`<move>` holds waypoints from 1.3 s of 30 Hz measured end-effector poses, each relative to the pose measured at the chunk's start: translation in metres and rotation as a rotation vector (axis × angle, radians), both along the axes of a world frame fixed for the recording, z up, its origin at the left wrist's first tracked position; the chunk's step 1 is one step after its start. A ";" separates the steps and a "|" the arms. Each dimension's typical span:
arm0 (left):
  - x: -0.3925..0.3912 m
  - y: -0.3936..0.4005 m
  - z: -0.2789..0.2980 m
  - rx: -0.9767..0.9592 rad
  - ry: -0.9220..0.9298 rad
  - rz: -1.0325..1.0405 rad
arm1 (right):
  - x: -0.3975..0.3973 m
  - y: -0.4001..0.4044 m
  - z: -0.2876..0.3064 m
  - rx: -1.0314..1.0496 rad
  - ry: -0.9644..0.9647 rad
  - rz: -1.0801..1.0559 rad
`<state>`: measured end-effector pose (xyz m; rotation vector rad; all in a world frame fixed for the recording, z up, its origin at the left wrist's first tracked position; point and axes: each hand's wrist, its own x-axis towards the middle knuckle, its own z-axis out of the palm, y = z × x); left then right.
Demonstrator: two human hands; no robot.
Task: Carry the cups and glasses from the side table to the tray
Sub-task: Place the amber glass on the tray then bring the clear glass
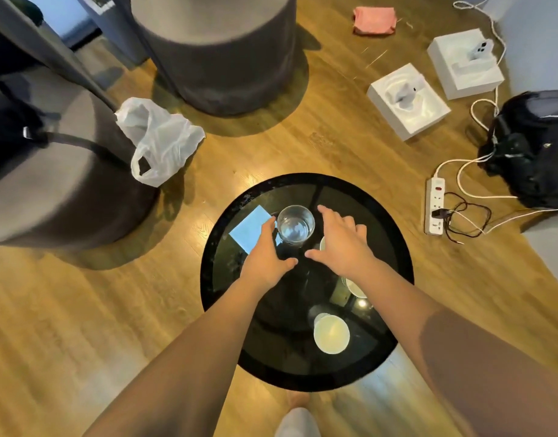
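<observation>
A clear glass [295, 227] stands upright at the far side of the round black side table [394, 247], w/ a white cup [331, 333] nearer the person and two more cups partly hidden under the right forearm. The glass is flanked, prob. for a two-handed lift. Left hand [265, 252] is set just beside it, fingers relaxed, nothing gripped; right hand [342, 236] is spread open above the table, palm down.

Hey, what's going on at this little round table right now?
A person is reaching with both hands over a round black side table. The left hand touches a clear glass; the right hand hovers open beside it. A white cup stands nearer, with others partly hidden under the right arm.
</observation>
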<state>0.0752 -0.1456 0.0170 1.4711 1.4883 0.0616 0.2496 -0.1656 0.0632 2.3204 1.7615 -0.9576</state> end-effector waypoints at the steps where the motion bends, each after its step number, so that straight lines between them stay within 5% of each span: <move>1: 0.002 0.004 -0.007 0.010 -0.006 0.003 | 0.000 0.005 -0.008 -0.011 -0.018 0.017; 10: 0.015 0.027 -0.030 0.056 -0.141 0.062 | 0.001 0.031 -0.031 0.009 0.046 0.084; 15: 0.014 0.032 0.006 0.066 -0.273 0.057 | 0.013 0.034 -0.001 0.035 0.324 0.019; 19: 0.031 0.049 0.063 0.058 -0.402 0.083 | 0.027 0.044 0.057 0.105 0.553 -0.122; 25: 0.082 0.076 0.182 0.133 -0.636 0.151 | 0.043 0.064 0.178 0.388 0.645 -0.313; 30: 0.131 0.085 0.309 0.231 -0.822 0.162 | 0.061 0.074 0.301 0.551 0.619 -0.367; 34: 0.155 0.067 0.401 0.127 -1.006 0.244 | 0.081 0.053 0.385 0.639 0.561 -0.331; 39: 0.181 0.043 0.473 0.200 -0.997 0.090 | 0.107 0.014 0.467 0.735 0.527 -0.359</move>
